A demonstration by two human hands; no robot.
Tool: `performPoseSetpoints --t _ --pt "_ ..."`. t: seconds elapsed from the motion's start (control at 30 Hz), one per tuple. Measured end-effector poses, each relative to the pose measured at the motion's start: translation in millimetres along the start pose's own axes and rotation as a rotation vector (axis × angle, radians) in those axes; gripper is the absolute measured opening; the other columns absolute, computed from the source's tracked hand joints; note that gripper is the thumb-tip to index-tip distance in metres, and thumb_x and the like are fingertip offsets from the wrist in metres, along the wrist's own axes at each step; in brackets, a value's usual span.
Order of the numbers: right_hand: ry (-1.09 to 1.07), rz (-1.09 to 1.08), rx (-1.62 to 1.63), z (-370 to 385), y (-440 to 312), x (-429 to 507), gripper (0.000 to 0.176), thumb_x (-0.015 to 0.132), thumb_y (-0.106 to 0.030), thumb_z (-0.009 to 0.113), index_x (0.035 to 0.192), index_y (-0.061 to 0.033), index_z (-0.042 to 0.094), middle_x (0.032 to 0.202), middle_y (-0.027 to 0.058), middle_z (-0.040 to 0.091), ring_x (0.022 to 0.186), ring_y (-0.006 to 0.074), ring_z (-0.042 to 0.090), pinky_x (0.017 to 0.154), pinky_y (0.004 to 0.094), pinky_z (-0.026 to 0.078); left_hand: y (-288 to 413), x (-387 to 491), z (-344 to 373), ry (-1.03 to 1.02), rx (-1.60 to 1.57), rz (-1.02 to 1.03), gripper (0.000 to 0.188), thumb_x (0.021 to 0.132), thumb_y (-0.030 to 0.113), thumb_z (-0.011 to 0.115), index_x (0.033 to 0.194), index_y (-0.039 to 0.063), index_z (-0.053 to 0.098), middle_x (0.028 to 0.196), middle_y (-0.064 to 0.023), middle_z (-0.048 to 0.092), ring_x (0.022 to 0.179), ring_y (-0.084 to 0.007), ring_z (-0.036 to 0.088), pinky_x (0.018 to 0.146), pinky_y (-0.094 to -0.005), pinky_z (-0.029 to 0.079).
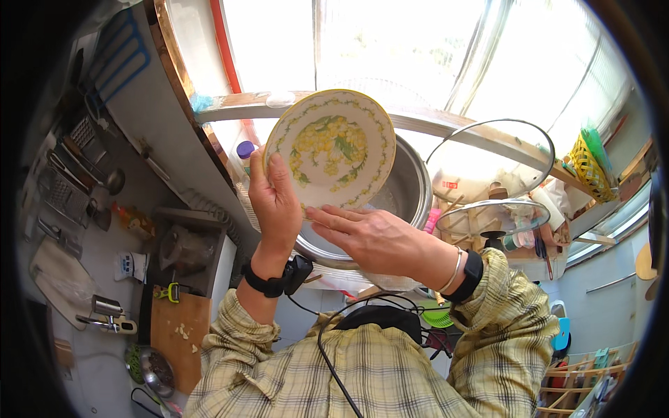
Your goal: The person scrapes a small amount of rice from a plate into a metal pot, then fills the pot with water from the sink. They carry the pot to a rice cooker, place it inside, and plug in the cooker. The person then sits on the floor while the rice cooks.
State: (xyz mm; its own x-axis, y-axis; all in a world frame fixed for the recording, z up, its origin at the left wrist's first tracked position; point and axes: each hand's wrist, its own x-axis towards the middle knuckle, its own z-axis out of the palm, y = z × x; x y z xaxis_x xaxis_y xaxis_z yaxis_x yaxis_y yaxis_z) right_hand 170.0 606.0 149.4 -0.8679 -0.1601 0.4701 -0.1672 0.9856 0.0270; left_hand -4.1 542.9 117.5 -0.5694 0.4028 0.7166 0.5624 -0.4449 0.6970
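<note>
A round plate point(334, 146) with yellow flowers, green leaves and a yellow rim is held up, its patterned face towards me. My left hand point(277, 198) grips its lower left edge, thumb on the face. Against the plate's bottom edge lie the stretched fingers of my right hand point(371, 235), close together; whether they grip it I cannot tell. Behind and below the plate stands a large round stainless steel pot point(422, 193), without a lid on it. The plate and my hands hide much of the pot.
Two glass lids point(491, 157) stand at the right by a wooden rack. A yellow woven basket point(590, 166) hangs by the window. At the lower left are a wooden cutting board point(180, 334) with pale pieces, a green peeler point(170, 292) and a metal bowl point(158, 373). Utensils hang at far left.
</note>
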Motion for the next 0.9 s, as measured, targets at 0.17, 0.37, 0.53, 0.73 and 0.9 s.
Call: performPoseSetpoints --t 0.17,0.37,0.53,0.73,0.9 --pt "-0.541 0.340 0.016 -13 7 -6 0.043 0.082 0.000 0.061 0.125 0.0055 0.059 0.129 0.0217 0.061 0.107 0.0321 0.067 0.084 0.0374 0.059 -3 1 -3 0.006 -0.027 -0.048 0.027 0.109 0.019 0.041 0.124 -0.001 0.053 0.106 -0.0106 0.066 0.095 -0.0123 0.061 0.083 -0.0270 0.049" --pt "0.343 0.549 0.224 -2 23 5 0.058 0.087 -0.002 0.060 0.142 0.0071 0.043 0.142 0.0282 0.050 0.131 0.0405 0.050 0.107 0.0418 0.045 7 -6 -3 -0.032 -0.012 -0.082 0.027 0.109 0.018 0.041 0.124 0.000 0.052 0.107 -0.0100 0.065 0.096 -0.0123 0.060 0.084 -0.0277 0.050" --pt "0.255 0.587 0.389 11 18 12 0.088 0.087 -0.006 0.061 0.156 0.0061 0.007 0.159 0.0313 0.018 0.149 0.0408 0.021 0.120 0.0403 0.023 14 -10 3 -0.047 -0.052 -0.078 0.027 0.109 0.018 0.040 0.126 0.001 0.051 0.110 -0.0108 0.064 0.099 -0.0132 0.060 0.087 -0.0285 0.050" --pt "0.358 0.598 0.448 20 8 26 0.092 0.087 -0.008 0.062 0.155 0.0086 0.002 0.159 0.0340 0.014 0.150 0.0405 0.017 0.121 0.0395 0.021 16 -15 4 -0.066 0.041 -0.044 0.027 0.109 0.018 0.039 0.128 0.003 0.051 0.111 -0.0136 0.065 0.099 -0.0161 0.062 0.087 -0.0309 0.050" --pt "0.305 0.476 0.413 23 3 30 0.087 0.087 -0.004 0.058 0.154 0.0092 0.004 0.158 0.0356 0.013 0.148 0.0440 0.019 0.118 0.0420 0.026 12 -18 6 -0.076 0.025 -0.066 0.026 0.108 0.017 0.040 0.127 0.003 0.052 0.110 -0.0147 0.066 0.097 -0.0170 0.063 0.086 -0.0315 0.051"
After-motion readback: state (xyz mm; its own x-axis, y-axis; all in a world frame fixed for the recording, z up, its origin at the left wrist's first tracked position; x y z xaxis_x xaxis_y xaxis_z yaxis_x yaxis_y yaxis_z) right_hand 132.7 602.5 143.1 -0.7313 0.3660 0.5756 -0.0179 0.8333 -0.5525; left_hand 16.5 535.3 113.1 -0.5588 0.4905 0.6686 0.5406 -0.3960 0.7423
